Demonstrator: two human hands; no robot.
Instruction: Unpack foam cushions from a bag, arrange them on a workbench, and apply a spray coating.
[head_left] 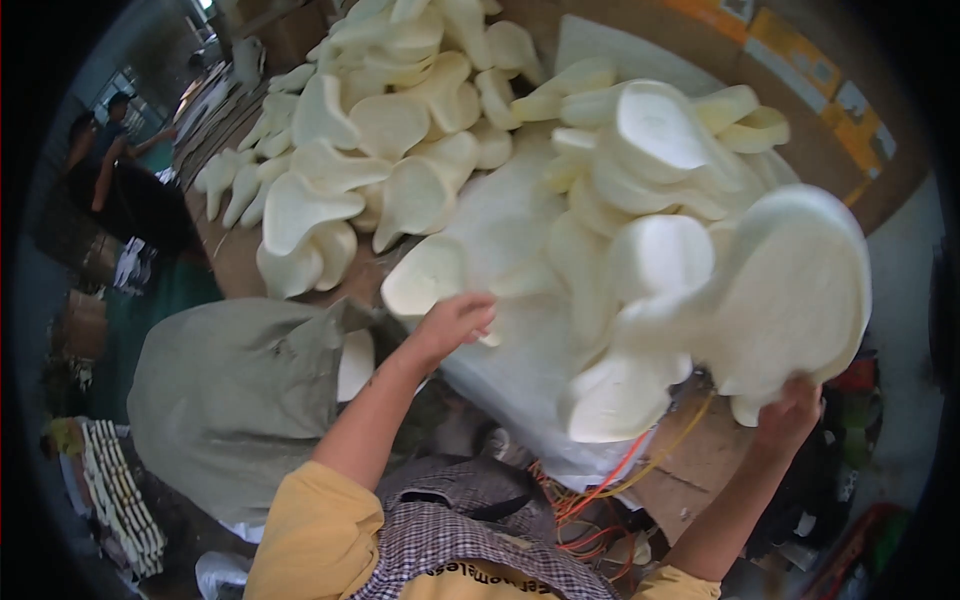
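My right hand [792, 408] grips the lower edge of a large cream foam saddle pad [805, 280], lifted at the right and smeared by motion. Its narrow nose reaches left over other pads. My left hand [455, 325] is over a smaller foam saddle pad [425, 277] at the table's near edge, fingers curled around its narrow part; the hand hides the middle of this pad. Beside the right hand's pad lies a stack of similar pads [660, 130]. Another pad [620, 400] sits at the front of that stack, close to me.
A big heap of foam pads [390, 125] covers the table's far left. Pale sheeting [500, 215] lies under the right stack. A grey-green cloth-covered bulk [230, 400] stands at left. Orange and yellow cords [600, 490] hang below the table edge. Two people [105, 150] are far left.
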